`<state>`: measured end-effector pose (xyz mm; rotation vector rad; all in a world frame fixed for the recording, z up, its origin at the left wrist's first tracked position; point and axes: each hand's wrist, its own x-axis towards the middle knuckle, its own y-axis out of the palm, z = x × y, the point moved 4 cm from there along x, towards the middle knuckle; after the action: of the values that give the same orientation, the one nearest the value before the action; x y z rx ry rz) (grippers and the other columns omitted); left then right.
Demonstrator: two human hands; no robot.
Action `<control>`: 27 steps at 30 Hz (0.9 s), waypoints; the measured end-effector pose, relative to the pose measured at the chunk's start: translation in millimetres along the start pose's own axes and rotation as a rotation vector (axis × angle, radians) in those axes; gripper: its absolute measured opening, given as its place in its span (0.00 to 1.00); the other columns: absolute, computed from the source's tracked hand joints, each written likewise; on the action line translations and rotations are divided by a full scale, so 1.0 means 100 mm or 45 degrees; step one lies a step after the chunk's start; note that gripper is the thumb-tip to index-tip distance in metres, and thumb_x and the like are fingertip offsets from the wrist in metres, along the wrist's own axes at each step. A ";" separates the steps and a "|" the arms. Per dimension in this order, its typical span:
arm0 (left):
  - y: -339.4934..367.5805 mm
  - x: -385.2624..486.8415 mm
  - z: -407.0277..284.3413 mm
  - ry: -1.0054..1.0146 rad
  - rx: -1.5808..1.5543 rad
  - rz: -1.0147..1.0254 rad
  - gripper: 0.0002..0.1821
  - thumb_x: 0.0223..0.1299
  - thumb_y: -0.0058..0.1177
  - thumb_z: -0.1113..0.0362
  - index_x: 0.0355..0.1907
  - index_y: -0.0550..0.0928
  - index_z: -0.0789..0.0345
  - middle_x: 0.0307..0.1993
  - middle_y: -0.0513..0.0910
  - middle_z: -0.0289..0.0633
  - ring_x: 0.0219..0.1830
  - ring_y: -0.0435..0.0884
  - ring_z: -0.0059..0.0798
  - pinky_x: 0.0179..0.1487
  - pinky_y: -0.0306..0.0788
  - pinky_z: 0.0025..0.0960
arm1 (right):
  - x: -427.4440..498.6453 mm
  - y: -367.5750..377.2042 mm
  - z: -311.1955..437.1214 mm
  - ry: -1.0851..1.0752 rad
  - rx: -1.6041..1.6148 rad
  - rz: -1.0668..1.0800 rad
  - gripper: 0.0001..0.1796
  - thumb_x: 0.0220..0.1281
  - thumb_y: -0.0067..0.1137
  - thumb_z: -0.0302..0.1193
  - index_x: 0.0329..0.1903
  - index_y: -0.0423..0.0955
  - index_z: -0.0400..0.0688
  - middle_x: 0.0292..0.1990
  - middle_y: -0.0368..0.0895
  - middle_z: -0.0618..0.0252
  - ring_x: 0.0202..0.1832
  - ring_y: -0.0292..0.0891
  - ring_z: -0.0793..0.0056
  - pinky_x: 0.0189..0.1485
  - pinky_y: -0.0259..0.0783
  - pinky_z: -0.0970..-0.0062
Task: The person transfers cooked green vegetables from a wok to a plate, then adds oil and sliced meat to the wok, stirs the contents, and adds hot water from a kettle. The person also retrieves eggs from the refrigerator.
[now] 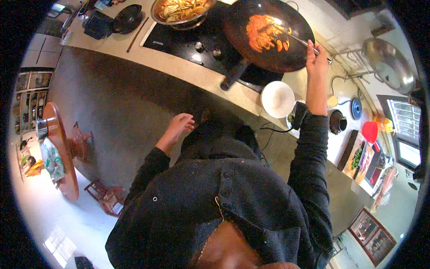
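Observation:
My right hand (315, 62) grips the metal handle of a cooking utensil (297, 38), likely a spatula, above the right rim of a large dark wok (285, 62). The utensil's far end is hidden in orange-red sliced food (260, 35) lying on the wok's bottom. The wok sits on a black glass gas hob (178, 43), its thick dark handle (233, 75) pointing towards my body. My left hand (181, 125) hangs beside my waist, away from the counter, with loosely bent fingers and nothing visible in it. A white bowl (277, 99) stands at the counter's front edge, below the wok.
A metal bowl of cooked food (184, 22) sits at the hob's left. Further left are a black pan (127, 19) and a chopstick-like stick (137, 35). To the right, a cutting board (361, 158) carries chopped greens and a knife, near a red strainer or ladle (370, 132).

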<state>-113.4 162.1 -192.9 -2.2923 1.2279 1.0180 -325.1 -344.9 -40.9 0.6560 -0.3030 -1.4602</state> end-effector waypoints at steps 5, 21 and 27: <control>-0.78 0.20 -0.27 0.063 0.050 -0.070 0.14 0.67 0.50 0.60 0.49 0.76 0.66 0.39 0.81 0.40 0.34 0.80 0.23 0.35 0.73 0.27 | -0.56 0.83 0.64 -0.371 -0.826 0.276 0.11 0.58 0.57 0.33 0.36 0.76 0.36 0.36 0.85 0.52 0.21 0.72 0.82 0.25 0.66 0.88; -1.82 0.03 -1.64 0.556 -0.080 -0.540 0.14 0.66 0.51 0.62 0.49 0.76 0.67 0.39 0.80 0.38 0.35 0.77 0.21 0.38 0.72 0.26 | -0.42 0.90 0.09 -0.411 -0.858 0.176 0.20 0.68 0.45 0.37 0.45 0.80 0.35 0.33 0.84 0.59 0.29 0.75 0.79 0.36 0.71 0.83; -3.20 0.30 -2.56 0.975 0.039 -1.117 0.18 0.66 0.48 0.55 0.44 0.79 0.69 0.39 0.81 0.38 0.40 0.77 0.27 0.48 0.69 0.31 | -0.62 0.37 -0.41 -0.396 -1.072 0.117 0.19 0.66 0.50 0.36 0.47 0.78 0.33 0.41 0.83 0.56 0.34 0.79 0.68 0.38 0.77 0.73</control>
<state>271.8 174.5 -50.1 -2.8226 0.2726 -0.2036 -278.7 -275.8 -40.0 -0.2618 0.0601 -1.4347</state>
